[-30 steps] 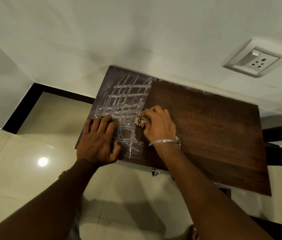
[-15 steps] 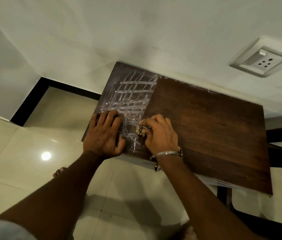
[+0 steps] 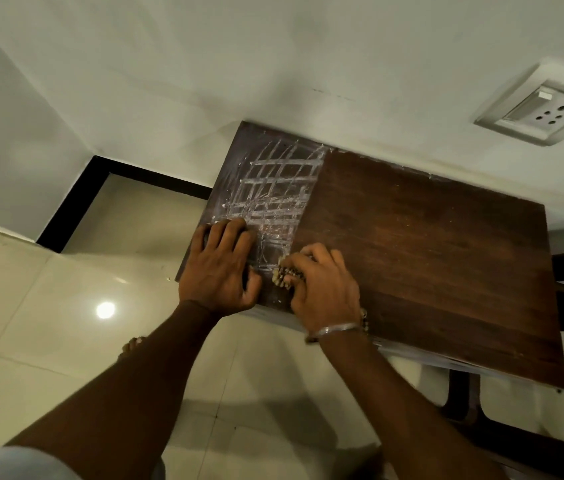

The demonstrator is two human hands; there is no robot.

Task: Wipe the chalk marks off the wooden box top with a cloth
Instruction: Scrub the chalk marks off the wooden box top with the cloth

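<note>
Brown wood made up the wooden box top point(image 3: 429, 265), which sat close against a white wall. White chalk marks point(image 3: 273, 192) criss-crossed its left part only, while the right part looked dark and clean. The left hand point(image 3: 220, 268) lay flat on the near left corner, fingers straight and close together with the thumb out to the side. It held nothing and seemed to keep the box from sliding. The right hand point(image 3: 322, 289) had its fingers curled tight round a small bunched cloth point(image 3: 284, 273). It pressed the cloth on the wood at the near edge of the chalk, just beside the left hand. The wiping looked about half done, with the whole left patch left to clean. The next move would likely need a firm push of the cloth up through the lines toward the wall. The left hand also covered some chalk, so it would have to shift for that bit.
</note>
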